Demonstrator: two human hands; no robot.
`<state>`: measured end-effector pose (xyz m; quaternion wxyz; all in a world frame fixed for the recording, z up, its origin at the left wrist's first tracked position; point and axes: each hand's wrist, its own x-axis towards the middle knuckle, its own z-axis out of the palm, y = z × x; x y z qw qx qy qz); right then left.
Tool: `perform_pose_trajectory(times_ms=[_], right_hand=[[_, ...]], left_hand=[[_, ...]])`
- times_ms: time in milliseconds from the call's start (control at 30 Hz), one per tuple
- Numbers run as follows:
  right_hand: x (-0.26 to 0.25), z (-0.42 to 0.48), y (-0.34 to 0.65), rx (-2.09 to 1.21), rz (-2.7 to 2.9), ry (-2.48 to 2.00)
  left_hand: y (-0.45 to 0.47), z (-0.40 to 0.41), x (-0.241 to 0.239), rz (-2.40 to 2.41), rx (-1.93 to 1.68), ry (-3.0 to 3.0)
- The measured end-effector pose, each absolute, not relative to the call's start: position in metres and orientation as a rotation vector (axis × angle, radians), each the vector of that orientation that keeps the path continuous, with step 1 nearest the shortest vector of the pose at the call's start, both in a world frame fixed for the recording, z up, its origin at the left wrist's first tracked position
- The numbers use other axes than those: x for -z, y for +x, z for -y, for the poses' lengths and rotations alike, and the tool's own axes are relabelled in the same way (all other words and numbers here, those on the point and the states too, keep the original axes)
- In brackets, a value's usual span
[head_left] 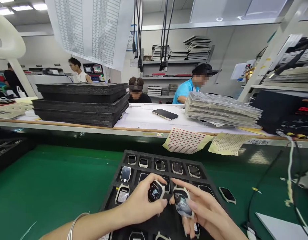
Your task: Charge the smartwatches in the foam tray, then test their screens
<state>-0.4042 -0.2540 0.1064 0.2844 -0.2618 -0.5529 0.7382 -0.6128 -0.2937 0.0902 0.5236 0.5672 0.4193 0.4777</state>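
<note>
Close work, two pieces at once

A thin silver bangle [75, 227] sits on the person's left wrist, nearest of all; just past it the left hand [141, 203] is closed on a white-framed smartwatch body [156, 191], thumb and fingers pinching its edges, its dark glass turned up; the right hand [206, 213] grips a second smartwatch body [182, 201] by its sides, holding it tilted, and the two pieces are near each other but apart; both hands hover above a black foam tray [166, 157] whose square pockets hold more watch bodies in rows; that tray lies on a green tabletop [56, 180], with one loose watch body [227, 195] just beside its right edge and a white cable [290, 166] running down at far right; a sheet of red-dotted labels [186, 140] and a sheet of smaller dotted labels [227, 144] hang over the edge of the white tabletop [141, 115] beyond; on it lie a tall stack of black foam trays [81, 105], a smartphone [165, 114] and a pile of plastic-wrapped trays [221, 110]; across it sit a co-worker in a blue shirt [185, 91] and another in dark clothes [140, 98]; behind them, shelves [179, 78] carry stacked trays.
</note>
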Motion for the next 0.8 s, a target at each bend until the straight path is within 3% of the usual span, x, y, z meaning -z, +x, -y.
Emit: perform_pose_trajectory(times_ms=[267,800], right_hand=[[-0.107,0.254,-0.409,-1.985,1.390,-0.640],[-0.096,0.257,-0.405,-1.794,1.524,-0.681]], left_hand=[[-0.612,0.293,-0.090,-0.784,-1.132,1.034],[-0.617,0.301,-0.090,-0.799,-1.035,1.116]])
